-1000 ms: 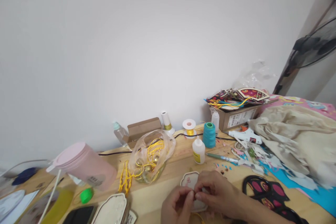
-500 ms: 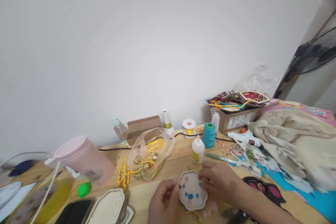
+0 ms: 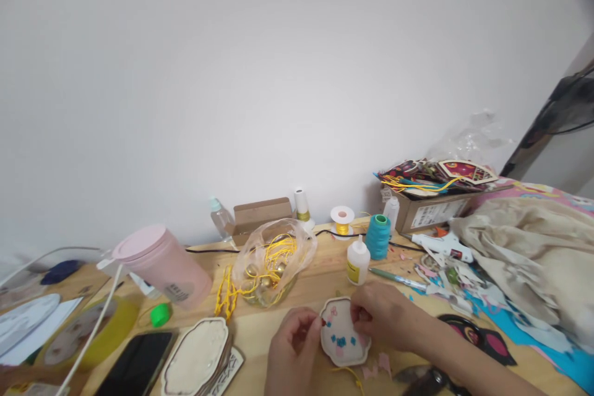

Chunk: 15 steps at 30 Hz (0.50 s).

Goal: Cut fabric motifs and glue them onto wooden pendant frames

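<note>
The plaque [image 3: 343,323] lies on the bench [image 3: 325,278], blue and pink bits [image 3: 341,341] at eleven and six o'clock, middle bare; left hand [image 3: 294,346] at nine, right hand [image 3: 383,317] at three (I cannot tell what either grips).

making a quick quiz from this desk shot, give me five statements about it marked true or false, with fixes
1. The left hand and the right hand are both at the decorated plaque. True.
2. The yellow-labelled bottle lies on its side. False: the yellow-labelled bottle stands upright.
3. The teal spool stands beside that bottle. True.
4. In the picture, the phone is right of the plaque. False: the phone is left of it.
5. The green cap lies near the pink cup. True.
</note>
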Each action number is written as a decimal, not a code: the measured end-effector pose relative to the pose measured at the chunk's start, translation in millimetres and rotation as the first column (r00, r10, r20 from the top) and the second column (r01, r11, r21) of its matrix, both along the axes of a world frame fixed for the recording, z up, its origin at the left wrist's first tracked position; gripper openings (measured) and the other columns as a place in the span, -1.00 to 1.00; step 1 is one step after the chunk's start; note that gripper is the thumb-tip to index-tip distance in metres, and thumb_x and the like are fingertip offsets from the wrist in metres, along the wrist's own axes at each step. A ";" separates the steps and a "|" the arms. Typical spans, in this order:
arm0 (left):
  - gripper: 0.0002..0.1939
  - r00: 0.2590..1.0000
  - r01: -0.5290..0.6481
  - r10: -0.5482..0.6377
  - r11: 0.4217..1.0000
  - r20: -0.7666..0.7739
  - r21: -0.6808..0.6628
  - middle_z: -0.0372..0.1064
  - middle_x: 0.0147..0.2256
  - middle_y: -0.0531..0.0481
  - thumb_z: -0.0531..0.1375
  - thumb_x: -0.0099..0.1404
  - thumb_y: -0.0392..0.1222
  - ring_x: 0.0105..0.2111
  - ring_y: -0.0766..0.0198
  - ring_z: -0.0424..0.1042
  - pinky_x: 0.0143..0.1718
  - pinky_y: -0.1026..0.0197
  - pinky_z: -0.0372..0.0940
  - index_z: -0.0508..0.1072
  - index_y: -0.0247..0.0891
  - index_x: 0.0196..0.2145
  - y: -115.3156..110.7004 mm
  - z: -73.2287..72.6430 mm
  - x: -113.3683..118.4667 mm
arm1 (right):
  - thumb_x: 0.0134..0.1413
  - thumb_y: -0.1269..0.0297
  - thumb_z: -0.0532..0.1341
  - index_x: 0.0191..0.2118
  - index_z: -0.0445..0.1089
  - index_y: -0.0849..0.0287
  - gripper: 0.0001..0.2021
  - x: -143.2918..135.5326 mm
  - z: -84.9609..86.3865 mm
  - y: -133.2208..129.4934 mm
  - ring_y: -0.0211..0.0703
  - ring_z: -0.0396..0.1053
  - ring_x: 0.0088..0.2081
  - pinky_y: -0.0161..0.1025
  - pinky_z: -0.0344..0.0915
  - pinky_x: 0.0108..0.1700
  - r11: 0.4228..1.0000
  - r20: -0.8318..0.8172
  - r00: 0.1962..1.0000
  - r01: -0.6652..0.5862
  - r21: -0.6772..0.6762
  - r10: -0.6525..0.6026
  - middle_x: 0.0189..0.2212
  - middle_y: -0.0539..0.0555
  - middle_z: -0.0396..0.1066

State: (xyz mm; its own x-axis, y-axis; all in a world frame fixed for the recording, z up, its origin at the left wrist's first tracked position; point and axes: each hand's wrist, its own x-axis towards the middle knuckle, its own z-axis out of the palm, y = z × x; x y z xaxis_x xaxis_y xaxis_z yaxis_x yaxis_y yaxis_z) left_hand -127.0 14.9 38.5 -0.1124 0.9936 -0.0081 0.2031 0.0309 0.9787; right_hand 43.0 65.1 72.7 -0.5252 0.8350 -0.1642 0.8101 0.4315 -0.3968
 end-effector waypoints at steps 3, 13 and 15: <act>-0.82 1.000 0.000 0.000 1.000 0.017 0.001 0.37 -0.52 -0.03 0.14 0.04 -0.12 -0.46 0.22 0.36 -0.43 0.26 0.28 0.42 -0.29 -0.53 0.0 -0.2 0.4 | -0.24 0.40 0.17 -0.48 0.48 0.12 -0.85 -0.8 1.3 -4.1 -0.28 0.31 -0.56 -0.44 0.05 -0.58 0.998 -0.048 0.999 -0.022 -0.055 0.020 -0.58 -0.01 0.46; -0.81 1.000 -0.004 0.005 1.000 0.031 -0.016 0.35 -0.49 -0.03 0.13 0.06 -0.11 -0.43 0.21 0.34 -0.39 0.26 0.26 0.40 -0.30 -0.52 -1.1 -2.4 -1.3 | -0.25 0.42 0.18 -0.48 0.46 0.12 -0.86 11.1 -7.8 2.2 -0.24 0.32 -0.52 -0.41 0.06 -0.54 0.999 -0.048 0.998 -0.041 -0.018 0.040 -0.56 -0.01 0.46; -0.81 1.000 0.000 0.001 1.000 0.029 -0.025 0.35 -0.49 -0.04 0.12 0.07 -0.11 -0.43 0.21 0.34 -0.39 0.26 0.26 0.40 -0.30 -0.51 -1.6 -1.2 -0.9 | -0.23 0.45 0.17 -0.45 0.46 0.11 -0.83 12.4 -6.1 1.7 -0.23 0.33 -0.48 -0.39 0.10 -0.49 0.999 -0.033 0.998 -0.049 0.015 0.050 -0.52 -0.01 0.47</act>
State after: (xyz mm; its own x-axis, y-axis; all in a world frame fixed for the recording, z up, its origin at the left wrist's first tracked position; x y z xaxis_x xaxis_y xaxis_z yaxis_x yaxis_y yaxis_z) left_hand -127.9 13.3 37.3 -0.1126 0.9930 -0.0358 0.1744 0.0552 0.9831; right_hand 55.4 66.8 66.7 -0.5708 0.8100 -0.1342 0.7740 0.4763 -0.4171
